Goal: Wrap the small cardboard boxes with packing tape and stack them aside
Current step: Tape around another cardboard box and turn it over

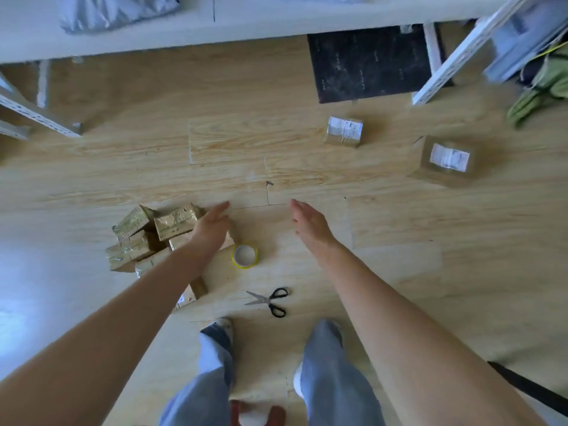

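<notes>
On the wooden floor (307, 167), at the far left, a white rack leg (37, 115) slants across the boards. Nearer and left of centre sits the pile (144, 241) of small taped boxes, glossy and heaped unevenly against one another. The left grip (212, 226) reaches over the pile's right edge with its fingers straight and close together, holding nothing. Whether it touches the box under it cannot be told. Its forearm hides part of the pile, and a low box (196, 290) shows from under the arm, nearer the feet.

Just right of the pile, beside the left wrist, the tape (245, 256) lies flat, a yellow-rimmed roll. Nearer the feet lie scissors (270, 301) with black handles.

Right of the tape and apart from it, the right grip (310, 226) stretches forward over the boards, fingers straight and loosely together, holding nothing.

Well beyond that grip, a labelled box (343, 132) stands alone with a white label on top. A black mat (368, 63) lies behind it under the shelving. Farther right, a bigger box (445, 161), also labelled, sits apart from the first. At the right edge lies a green cloth (541, 90).
</notes>
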A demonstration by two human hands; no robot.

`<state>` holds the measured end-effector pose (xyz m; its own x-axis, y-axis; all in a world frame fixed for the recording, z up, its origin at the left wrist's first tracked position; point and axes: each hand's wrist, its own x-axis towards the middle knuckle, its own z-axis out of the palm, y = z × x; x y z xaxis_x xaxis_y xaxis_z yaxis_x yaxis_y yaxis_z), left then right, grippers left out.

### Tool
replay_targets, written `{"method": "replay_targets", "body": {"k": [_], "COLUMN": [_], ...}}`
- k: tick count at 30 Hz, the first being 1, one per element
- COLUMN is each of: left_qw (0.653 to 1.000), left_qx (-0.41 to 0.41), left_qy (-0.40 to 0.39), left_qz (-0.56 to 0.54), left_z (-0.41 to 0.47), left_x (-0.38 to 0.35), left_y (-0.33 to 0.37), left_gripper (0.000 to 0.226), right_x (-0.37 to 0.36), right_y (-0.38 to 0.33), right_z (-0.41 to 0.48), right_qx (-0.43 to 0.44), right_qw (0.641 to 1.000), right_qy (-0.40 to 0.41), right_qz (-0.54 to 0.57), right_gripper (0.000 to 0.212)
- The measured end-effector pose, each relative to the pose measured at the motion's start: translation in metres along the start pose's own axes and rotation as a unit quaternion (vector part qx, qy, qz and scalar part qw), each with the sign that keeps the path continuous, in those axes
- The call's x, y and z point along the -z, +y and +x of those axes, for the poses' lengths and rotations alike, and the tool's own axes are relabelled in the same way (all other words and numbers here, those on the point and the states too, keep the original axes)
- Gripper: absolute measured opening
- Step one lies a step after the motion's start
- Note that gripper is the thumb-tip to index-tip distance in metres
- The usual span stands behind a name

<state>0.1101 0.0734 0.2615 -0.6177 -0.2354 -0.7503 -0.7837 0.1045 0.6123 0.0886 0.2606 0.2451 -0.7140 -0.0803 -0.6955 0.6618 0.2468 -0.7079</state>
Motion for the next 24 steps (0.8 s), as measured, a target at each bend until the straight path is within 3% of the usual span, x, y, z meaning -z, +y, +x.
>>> {"method": "replay_targets", "body": {"k": [10,24], "left_qw": [0.996,0.969], "left_qx": [0.001,0.033], "left_qy": [-0.077,-0.217], "left_qz": [0.043,0.114], "left_z": [-0.107,-0.042], "left_x": [-0.149,-0.354], "left_y": [0.164,0.284], "left_gripper": [0.047,0.048], "right_x": [0.201,0.393], "right_y": [-0.079,-0.076], "right_z": [-0.088,-0.016], "right_qx": [-0.042,-0.155], "right_qw": [0.994,0.95], "right_qy": [0.054,0.197], "right_qz": [0.081,0.186], "right_gripper": [0.051,0.054]}}
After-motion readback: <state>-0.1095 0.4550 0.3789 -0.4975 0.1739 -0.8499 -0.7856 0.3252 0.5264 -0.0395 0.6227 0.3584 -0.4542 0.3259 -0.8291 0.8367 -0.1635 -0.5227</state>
